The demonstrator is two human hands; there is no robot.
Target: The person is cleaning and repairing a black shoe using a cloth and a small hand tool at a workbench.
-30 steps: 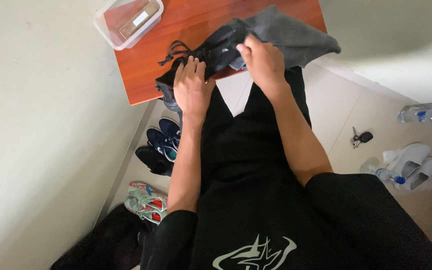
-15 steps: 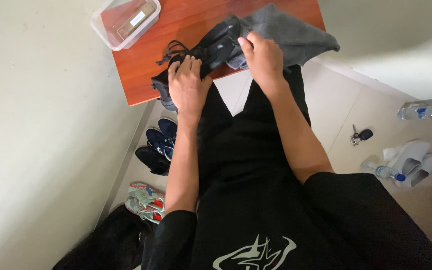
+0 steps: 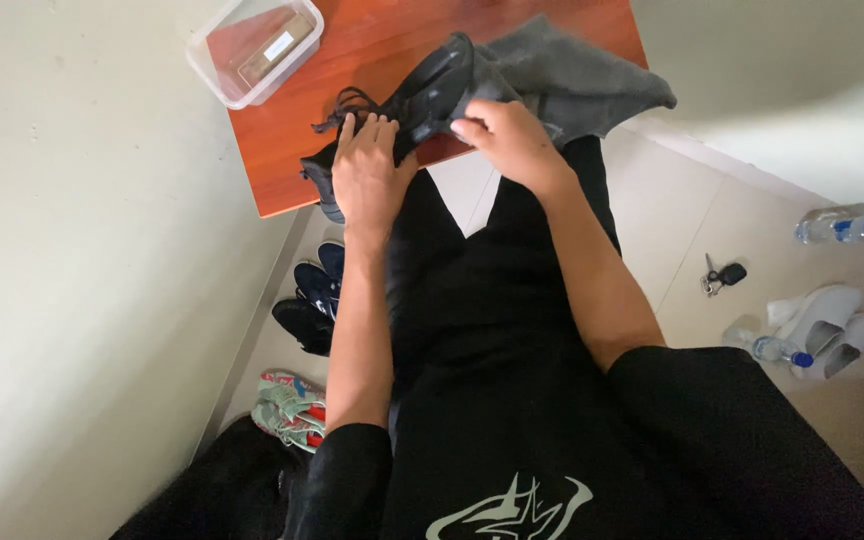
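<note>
While left hand (image 3: 367, 175) clamps black shoe (image 3: 402, 105), right hand (image 3: 507, 140) presses grey cloth (image 3: 572, 75).

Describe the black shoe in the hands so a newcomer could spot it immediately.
Find the reddish wooden table at the top. At its near edge, the left hand and right hand hold a black shoe with loose laces, beside a grey cloth. Unlike the shoes on the floor, it lies on the table.
</note>
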